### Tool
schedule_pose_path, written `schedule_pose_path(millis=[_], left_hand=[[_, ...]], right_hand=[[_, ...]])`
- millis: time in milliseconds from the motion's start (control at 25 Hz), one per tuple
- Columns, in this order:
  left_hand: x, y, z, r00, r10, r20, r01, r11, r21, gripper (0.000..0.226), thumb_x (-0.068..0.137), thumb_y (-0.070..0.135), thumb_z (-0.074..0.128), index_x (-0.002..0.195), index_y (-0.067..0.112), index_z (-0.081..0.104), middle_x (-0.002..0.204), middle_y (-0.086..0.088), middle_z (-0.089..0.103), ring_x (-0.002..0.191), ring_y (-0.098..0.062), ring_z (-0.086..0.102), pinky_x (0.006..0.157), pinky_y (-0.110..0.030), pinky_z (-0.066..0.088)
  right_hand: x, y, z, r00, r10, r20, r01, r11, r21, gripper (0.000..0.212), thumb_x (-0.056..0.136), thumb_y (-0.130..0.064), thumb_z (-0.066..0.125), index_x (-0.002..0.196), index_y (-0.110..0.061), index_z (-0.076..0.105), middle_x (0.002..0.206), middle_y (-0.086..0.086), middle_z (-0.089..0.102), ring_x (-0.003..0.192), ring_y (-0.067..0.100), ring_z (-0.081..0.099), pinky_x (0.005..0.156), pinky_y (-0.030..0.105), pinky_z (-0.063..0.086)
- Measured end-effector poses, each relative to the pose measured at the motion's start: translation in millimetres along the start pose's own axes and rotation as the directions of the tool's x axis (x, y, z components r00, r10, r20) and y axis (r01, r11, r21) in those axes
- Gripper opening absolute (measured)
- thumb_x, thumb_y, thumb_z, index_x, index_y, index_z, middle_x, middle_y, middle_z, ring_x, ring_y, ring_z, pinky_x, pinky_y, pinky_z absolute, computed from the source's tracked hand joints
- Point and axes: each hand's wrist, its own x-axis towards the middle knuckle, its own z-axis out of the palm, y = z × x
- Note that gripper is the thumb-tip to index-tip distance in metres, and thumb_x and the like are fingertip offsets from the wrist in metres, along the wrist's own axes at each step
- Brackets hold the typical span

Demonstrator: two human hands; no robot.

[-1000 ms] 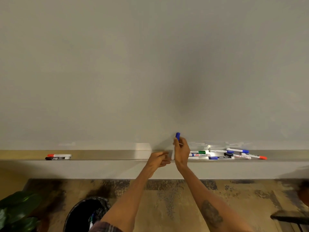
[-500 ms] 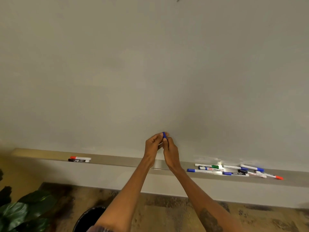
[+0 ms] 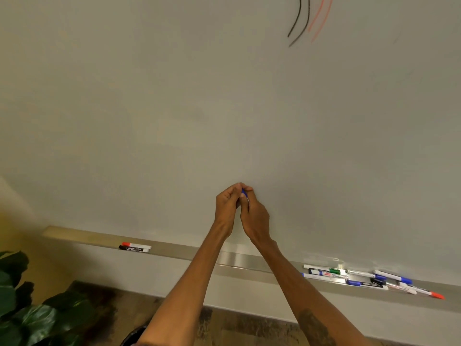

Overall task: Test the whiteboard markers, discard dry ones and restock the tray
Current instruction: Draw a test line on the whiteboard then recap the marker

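Observation:
Both hands meet in front of the whiteboard [image 3: 174, 108], above the tray [image 3: 234, 258]. My right hand [image 3: 254, 216] grips a blue-capped marker [image 3: 245, 194], mostly hidden by fingers. My left hand [image 3: 228, 203] pinches the marker's blue cap end. A red marker [image 3: 136, 245] and a black marker [image 3: 134, 249] lie together on the tray's left part. Several markers [image 3: 369, 280] in blue, green, black and red lie in a heap on the tray's right part.
Black and red test strokes [image 3: 306, 18] mark the board's upper right. A black bin [image 3: 134, 337] stands on the floor at the bottom edge, between my arms and a green plant [image 3: 22, 308] at lower left.
My hands rose from tray height and came together on the blue marker; my left hand now pinches its cap. The view tilted up, showing the strokes on the board.

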Motion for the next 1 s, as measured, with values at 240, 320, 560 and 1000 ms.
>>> schedule_pose_path(millis=[240, 320, 560, 1000], left_hand=[[11, 71, 13, 0.986, 0.152, 0.062, -0.150, 0.988, -0.039, 0.028, 0.104, 0.015, 0.046, 0.096, 0.017, 0.073, 0.096, 0.000, 0.076, 0.095, -0.014, 0.070, 0.084, -0.025, 0.056], [17, 95, 18, 0.972, 0.211, 0.101, -0.208, 0.977, -0.037, 0.027, 0.104, 0.014, 0.046, 0.097, 0.013, 0.072, 0.096, 0.000, 0.075, 0.093, -0.013, 0.070, 0.081, -0.022, 0.055], [37, 163, 37, 0.930, 0.337, 0.144, -0.310, 0.934, -0.179, 0.027, 0.105, 0.023, 0.043, 0.096, 0.010, 0.065, 0.091, -0.005, 0.074, 0.093, -0.021, 0.070, 0.087, -0.030, 0.056], [70, 257, 68, 0.720, 0.679, 0.142, -0.691, 0.721, 0.052, 0.029, 0.097, 0.022, 0.061, 0.120, 0.007, 0.069, 0.127, 0.000, 0.068, 0.127, -0.010, 0.057, 0.111, -0.032, 0.043]], right_hand=[[30, -53, -34, 0.999, -0.053, 0.003, 0.052, 0.990, 0.134, 0.040, 0.106, -0.030, 0.036, 0.143, -0.017, 0.047, 0.120, 0.005, 0.068, 0.104, 0.016, 0.065, 0.090, 0.022, 0.048], [42, -72, -49, 0.998, -0.061, 0.022, 0.055, 0.977, 0.206, 0.041, 0.106, -0.033, 0.036, 0.142, -0.018, 0.048, 0.125, 0.002, 0.065, 0.111, 0.013, 0.061, 0.096, 0.022, 0.046], [64, -119, -103, 0.966, -0.197, 0.168, 0.106, 0.894, 0.434, 0.029, 0.107, -0.031, 0.037, 0.116, -0.024, 0.063, 0.071, -0.003, 0.045, 0.055, 0.001, 0.037, 0.052, 0.016, 0.031], [87, -166, -169, 0.973, -0.178, -0.149, 0.232, 0.728, 0.646, 0.038, 0.099, -0.013, 0.054, 0.136, -0.025, 0.052, 0.100, 0.018, 0.066, 0.075, 0.025, 0.068, 0.072, 0.032, 0.060]])
